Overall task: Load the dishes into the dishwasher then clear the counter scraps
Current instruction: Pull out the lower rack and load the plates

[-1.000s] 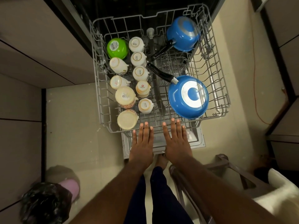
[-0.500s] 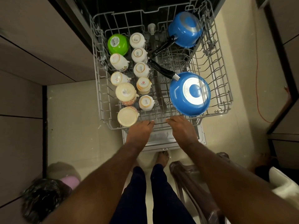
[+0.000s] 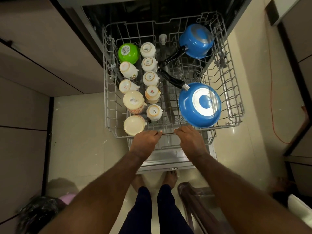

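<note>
Navy trouser legs [image 3: 140, 210] and bare feet [image 3: 171, 178] nearest, planted on pale floor tile [image 3: 76, 132] just short of the lowered dishwasher door [image 3: 168, 160]; a brown chair [image 3: 194, 200] close on the right, a black bin bag [image 3: 38, 215] low on the left. Just beyond the door's edge, left hand [image 3: 145, 142] and right hand [image 3: 190, 141] side by side on the front rail [image 3: 168, 133] of the grey wire rack [image 3: 105, 98], fingers [image 3: 156, 133] of both curled over the wire and gripping it, a short bare stretch of rail between: a centred, two-handed hold, probably to keep a loaded rack running square. Rack drawn well out over the door, only its far end near the dark tub [image 3: 152, 12]. Inside, everything mouth-down, presumably for draining: cream tumblers [image 3: 134, 100] and white cups [image 3: 149, 78] in two rows along the left, a green bowl [image 3: 128, 53] at their far end; on the right a large blue pan [image 3: 200, 104] near the rail, a smaller blue saucepan [image 3: 195, 40] at the far corner, black handles angled toward the middle, away from the walls. Looks fully loaded; likely next, a level push inward. No scraps or kitchen surface in view.
</note>
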